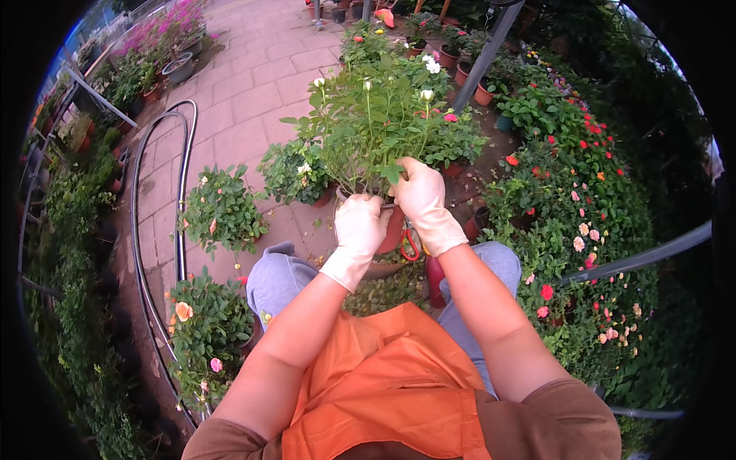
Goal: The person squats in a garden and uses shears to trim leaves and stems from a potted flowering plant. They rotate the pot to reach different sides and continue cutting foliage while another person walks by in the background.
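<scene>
A potted rose bush (374, 126) with white buds stands before me, between my knees. In a thin pale glove, my left hand (359, 227) rests at the near rim of its reddish plastic pot (392, 230), its fingers curled over the edge. My right hand (420, 187), gloved too, is at the rim's right side among the lower stems, with a green leaf beside its fingertips. What the fingers of either hand pinch is hidden. Red-handled scissors or pruners (409, 246) show below my right wrist, beside the pot.
Potted roses (224, 210) stand on the paving at my left, near a looped black hose (135, 213). Dense flowering plants (581, 230) line my right, with a grey metal pole (489, 57) ahead. Fallen leaves (379, 293) lie between my legs.
</scene>
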Tool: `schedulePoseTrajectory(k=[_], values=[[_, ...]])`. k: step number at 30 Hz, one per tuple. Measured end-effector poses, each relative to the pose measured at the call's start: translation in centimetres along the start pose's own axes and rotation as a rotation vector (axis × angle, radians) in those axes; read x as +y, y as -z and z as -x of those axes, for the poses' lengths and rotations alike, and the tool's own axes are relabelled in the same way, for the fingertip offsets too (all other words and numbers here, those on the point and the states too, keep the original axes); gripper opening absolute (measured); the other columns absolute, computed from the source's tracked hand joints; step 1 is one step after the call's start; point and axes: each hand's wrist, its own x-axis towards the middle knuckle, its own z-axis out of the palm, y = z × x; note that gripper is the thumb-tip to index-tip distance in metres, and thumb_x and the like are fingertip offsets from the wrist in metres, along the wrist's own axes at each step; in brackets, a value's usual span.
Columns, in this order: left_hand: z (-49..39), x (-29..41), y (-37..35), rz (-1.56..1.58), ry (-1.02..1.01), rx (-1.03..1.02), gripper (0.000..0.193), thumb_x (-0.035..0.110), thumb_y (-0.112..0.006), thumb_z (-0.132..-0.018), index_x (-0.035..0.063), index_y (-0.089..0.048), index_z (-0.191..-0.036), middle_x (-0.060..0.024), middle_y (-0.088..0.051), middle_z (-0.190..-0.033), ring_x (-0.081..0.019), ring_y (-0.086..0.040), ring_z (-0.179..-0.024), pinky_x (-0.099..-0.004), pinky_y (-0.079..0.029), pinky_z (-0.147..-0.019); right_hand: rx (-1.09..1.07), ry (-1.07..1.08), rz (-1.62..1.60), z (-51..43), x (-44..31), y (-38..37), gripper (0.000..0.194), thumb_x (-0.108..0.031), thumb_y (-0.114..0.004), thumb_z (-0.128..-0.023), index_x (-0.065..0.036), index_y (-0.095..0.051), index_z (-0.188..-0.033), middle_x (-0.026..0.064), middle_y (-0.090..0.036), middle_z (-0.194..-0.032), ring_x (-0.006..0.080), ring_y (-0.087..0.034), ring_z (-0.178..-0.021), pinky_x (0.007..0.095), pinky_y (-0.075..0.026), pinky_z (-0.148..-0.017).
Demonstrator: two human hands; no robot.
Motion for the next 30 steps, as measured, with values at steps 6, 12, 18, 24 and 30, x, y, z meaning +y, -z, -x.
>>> schedulePoseTrajectory(k=[6, 12, 18, 24, 30], values=[[0.2, 0.4, -0.1, -0.004, -0.008, -0.025, 0.018, 0.022, -0.079, -0.074, 0.008, -0.068, -0.078, -0.011, -0.066, -0.078, -0.0319, -0.065, -0.082, -0.0434, -0.053, -0.073, 0.068, -0.236, -0.649, 2.1, -0.5, 0.3, 0.016, -0.006, -0.061, -0.096, 0.004, -0.068, -0.108, 0.0045, -0.067, -0.069, 0.0074, -0.059, -0.053, 0.0206, -0.046, -0.047], [0.0, 0.7, -0.3, -0.028, -0.062, -0.034, 0.018, 0.022, -0.079, -0.074, 0.0091, -0.069, -0.082, -0.0087, -0.065, -0.078, -0.03, -0.064, -0.082, -0.0429, -0.051, -0.074, 0.039, -0.116, -0.695, 1.7, -1.1, 4.1, 0.017, -0.015, -0.068, -0.096, 0.002, -0.067, -0.099, 0.0032, -0.067, -0.069, 0.0075, -0.06, -0.053, 0.0211, -0.047, -0.05], [0.1, 0.9, -0.8, -0.007, -0.079, -0.041, 0.015, 0.02, -0.074, -0.077, 0.0087, -0.066, -0.081, -0.009, -0.067, -0.081, -0.0304, -0.065, -0.083, -0.0442, -0.052, -0.073, -0.102, -0.003, 0.433, 6.3, 0.7, 4.4, 0.028, -0.022, -0.067, -0.09, -0.009, -0.071, -0.115, 0.0129, -0.075, -0.09, 0.0233, -0.072, -0.079, 0.0339, -0.057, -0.073], [1.2, 2.6, -2.0, -0.024, 0.049, -0.295, 0.013, 0.019, -0.067, -0.081, 0.0062, -0.065, -0.084, -0.0107, -0.068, -0.08, -0.0298, -0.067, -0.079, -0.0427, -0.057, -0.064, 0.077, 0.295, 0.411, 5.6, -2.7, 2.4, 0.026, -0.026, -0.058, -0.095, -0.014, -0.07, -0.114, 0.0164, -0.073, -0.086, 0.0355, -0.071, -0.077, 0.0468, -0.056, -0.069], [1.7, 2.6, -2.1, 0.025, -0.155, -0.176, 0.009, 0.018, -0.065, -0.084, 0.0093, -0.065, -0.083, -0.0076, -0.067, -0.076, -0.0279, -0.068, -0.075, -0.0429, -0.057, -0.063, 0.08, 0.226, 0.727, -0.7, -5.2, 2.0, 0.025, -0.02, -0.053, -0.094, -0.003, -0.066, -0.107, 0.0176, -0.073, -0.08, 0.0368, -0.073, -0.075, 0.0491, -0.058, -0.067]])
